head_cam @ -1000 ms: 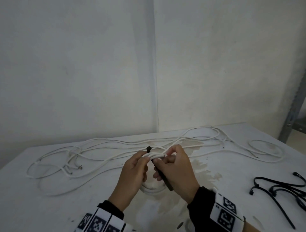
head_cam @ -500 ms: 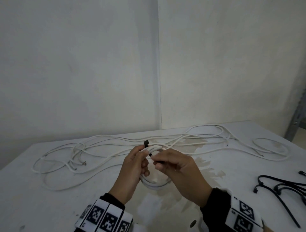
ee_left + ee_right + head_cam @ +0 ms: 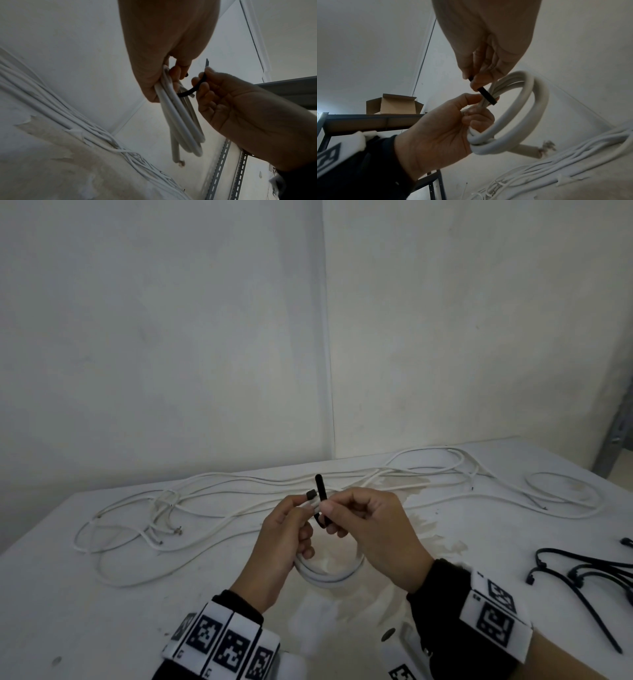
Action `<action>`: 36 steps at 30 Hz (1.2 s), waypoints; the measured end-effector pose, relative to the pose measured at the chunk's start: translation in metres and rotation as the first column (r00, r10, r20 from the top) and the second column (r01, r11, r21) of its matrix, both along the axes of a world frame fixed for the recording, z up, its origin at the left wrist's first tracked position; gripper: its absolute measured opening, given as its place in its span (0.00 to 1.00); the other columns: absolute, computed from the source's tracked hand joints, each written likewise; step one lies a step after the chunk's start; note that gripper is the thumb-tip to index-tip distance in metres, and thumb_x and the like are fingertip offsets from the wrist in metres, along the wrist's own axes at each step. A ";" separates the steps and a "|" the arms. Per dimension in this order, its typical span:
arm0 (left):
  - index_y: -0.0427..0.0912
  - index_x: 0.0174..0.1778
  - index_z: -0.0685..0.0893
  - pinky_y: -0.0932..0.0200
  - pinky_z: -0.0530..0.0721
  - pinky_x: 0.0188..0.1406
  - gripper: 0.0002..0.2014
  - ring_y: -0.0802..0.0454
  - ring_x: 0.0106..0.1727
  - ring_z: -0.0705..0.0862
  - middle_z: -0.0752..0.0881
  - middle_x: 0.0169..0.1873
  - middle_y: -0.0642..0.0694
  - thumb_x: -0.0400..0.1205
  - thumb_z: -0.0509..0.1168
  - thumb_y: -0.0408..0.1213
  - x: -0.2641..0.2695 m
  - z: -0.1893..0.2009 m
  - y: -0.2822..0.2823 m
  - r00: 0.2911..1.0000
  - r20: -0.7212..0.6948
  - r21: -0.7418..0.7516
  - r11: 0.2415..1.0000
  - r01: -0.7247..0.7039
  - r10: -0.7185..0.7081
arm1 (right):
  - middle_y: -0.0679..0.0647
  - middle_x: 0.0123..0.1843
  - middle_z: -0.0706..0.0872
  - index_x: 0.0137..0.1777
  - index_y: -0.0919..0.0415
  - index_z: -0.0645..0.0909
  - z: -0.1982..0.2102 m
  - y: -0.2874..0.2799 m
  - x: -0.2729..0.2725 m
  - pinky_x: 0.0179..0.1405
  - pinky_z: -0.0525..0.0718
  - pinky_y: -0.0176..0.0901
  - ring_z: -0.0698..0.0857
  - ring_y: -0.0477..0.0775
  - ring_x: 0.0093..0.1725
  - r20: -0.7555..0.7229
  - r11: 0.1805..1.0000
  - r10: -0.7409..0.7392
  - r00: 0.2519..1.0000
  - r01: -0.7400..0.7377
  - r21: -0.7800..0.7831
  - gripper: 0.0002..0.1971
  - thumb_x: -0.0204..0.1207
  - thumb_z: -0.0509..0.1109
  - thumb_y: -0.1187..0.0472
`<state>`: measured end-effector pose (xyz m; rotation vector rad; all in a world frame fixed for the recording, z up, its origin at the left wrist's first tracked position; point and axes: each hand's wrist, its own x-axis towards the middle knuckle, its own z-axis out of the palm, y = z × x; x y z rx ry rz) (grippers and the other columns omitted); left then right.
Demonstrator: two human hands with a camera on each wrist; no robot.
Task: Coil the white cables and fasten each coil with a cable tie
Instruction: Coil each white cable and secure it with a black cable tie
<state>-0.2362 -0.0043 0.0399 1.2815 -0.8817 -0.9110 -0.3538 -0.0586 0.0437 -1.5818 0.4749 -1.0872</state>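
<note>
now left hand (image 3: 284, 537) gripping white coil (image 3: 329, 573), right hand (image 3: 373, 529) pinching cable tie (image 3: 321, 491)

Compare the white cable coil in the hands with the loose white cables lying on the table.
The coil is wound into tight round loops; the loose cables sprawl in long, open curves. The coil is gripped by the left hand with a black cable tie partly round it, pinched by the right hand; the loose cables lie untied on the table. Both are white.

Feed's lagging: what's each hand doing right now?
Left hand: grips the white cable coil.
Right hand: pinches the black cable tie at the coil.
</note>
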 end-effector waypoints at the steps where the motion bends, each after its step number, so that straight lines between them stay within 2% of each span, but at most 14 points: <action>1: 0.42 0.40 0.81 0.63 0.69 0.22 0.09 0.59 0.20 0.65 0.68 0.20 0.52 0.83 0.57 0.35 0.000 0.001 0.000 1.000 -0.006 0.006 1.000 -0.003 0.003 | 0.50 0.28 0.85 0.33 0.59 0.84 0.000 0.000 0.000 0.27 0.77 0.30 0.81 0.42 0.26 -0.021 1.000 0.000 1.000 0.000 -0.002 0.09 0.73 0.70 0.70; 4: 0.43 0.37 0.79 0.62 0.68 0.23 0.13 0.59 0.20 0.64 0.66 0.20 0.51 0.84 0.55 0.41 0.000 0.003 0.000 0.999 -0.037 0.010 1.000 -0.013 0.014 | 0.49 0.27 0.84 0.33 0.61 0.83 0.000 -0.001 0.000 0.26 0.75 0.29 0.79 0.41 0.24 -0.067 1.000 -0.020 0.998 0.021 0.004 0.09 0.75 0.69 0.68; 8: 0.46 0.35 0.79 0.64 0.70 0.23 0.14 0.60 0.20 0.65 0.67 0.19 0.54 0.83 0.58 0.47 -0.002 0.003 0.004 1.000 0.010 -0.018 1.000 -0.019 0.020 | 0.51 0.29 0.82 0.36 0.62 0.83 0.003 0.002 -0.001 0.27 0.74 0.26 0.78 0.41 0.24 -0.111 1.000 -0.017 0.994 0.014 -0.028 0.08 0.77 0.68 0.66; 10: 0.45 0.38 0.80 0.64 0.70 0.22 0.14 0.60 0.20 0.64 0.69 0.18 0.56 0.84 0.56 0.47 -0.002 0.002 0.004 1.000 0.015 -0.019 1.000 -0.016 0.016 | 0.52 0.29 0.81 0.35 0.61 0.83 0.004 0.004 -0.001 0.27 0.73 0.25 0.78 0.41 0.24 -0.152 0.999 -0.031 0.988 0.024 -0.047 0.09 0.77 0.68 0.65; 14: 0.41 0.43 0.81 0.63 0.69 0.23 0.16 0.59 0.20 0.64 0.65 0.21 0.52 0.85 0.55 0.48 0.000 0.002 0.002 1.000 0.017 -0.018 1.000 -0.024 0.025 | 0.48 0.24 0.79 0.28 0.64 0.81 0.004 0.007 -0.001 0.25 0.73 0.24 0.76 0.40 0.20 -0.222 0.995 -0.098 0.970 0.091 -0.040 0.12 0.73 0.70 0.67; 20: 0.37 0.49 0.80 0.64 0.70 0.22 0.16 0.59 0.20 0.64 0.65 0.20 0.53 0.85 0.53 0.46 0.002 0.001 0.002 1.000 0.004 -0.010 1.000 -0.016 0.016 | 0.51 0.26 0.80 0.27 0.64 0.80 0.005 0.007 0.003 0.25 0.73 0.26 0.75 0.40 0.20 -0.255 0.994 -0.106 0.961 0.103 -0.023 0.12 0.72 0.71 0.66; 26: 0.41 0.43 0.79 0.64 0.70 0.22 0.16 0.58 0.20 0.63 0.65 0.22 0.50 0.86 0.52 0.47 0.005 0.001 0.005 1.000 -0.019 -0.001 1.000 -0.020 0.020 | 0.52 0.27 0.79 0.31 0.69 0.82 0.006 0.008 0.006 0.27 0.75 0.29 0.75 0.41 0.22 -0.255 0.996 -0.082 0.963 0.084 -0.003 0.10 0.72 0.72 0.65; 30: 0.41 0.45 0.80 0.65 0.71 0.21 0.15 0.60 0.20 0.66 0.69 0.20 0.54 0.86 0.53 0.45 0.006 0.000 0.007 0.999 0.011 -0.038 0.999 -0.034 0.035 | 0.52 0.27 0.80 0.30 0.66 0.82 0.007 0.011 0.008 0.28 0.75 0.29 0.75 0.41 0.23 -0.257 0.996 -0.082 0.963 0.085 0.002 0.10 0.72 0.72 0.64; 33: 0.43 0.42 0.80 0.64 0.70 0.24 0.13 0.61 0.21 0.66 0.74 0.20 0.58 0.85 0.54 0.43 0.006 0.001 0.008 0.997 0.063 -0.067 0.997 -0.045 0.049 | 0.52 0.28 0.80 0.29 0.62 0.81 0.005 0.011 0.011 0.31 0.74 0.31 0.74 0.39 0.24 -0.249 0.996 -0.087 0.965 0.090 0.004 0.11 0.74 0.71 0.62; 36: 0.46 0.38 0.80 0.60 0.69 0.27 0.11 0.60 0.22 0.66 0.71 0.19 0.58 0.84 0.57 0.42 0.005 0.001 0.010 0.988 0.137 -0.094 0.994 -0.056 0.068 | 0.49 0.27 0.79 0.30 0.57 0.80 0.002 0.013 0.016 0.28 0.71 0.26 0.73 0.37 0.22 -0.196 0.990 -0.135 0.971 0.139 0.007 0.12 0.75 0.70 0.62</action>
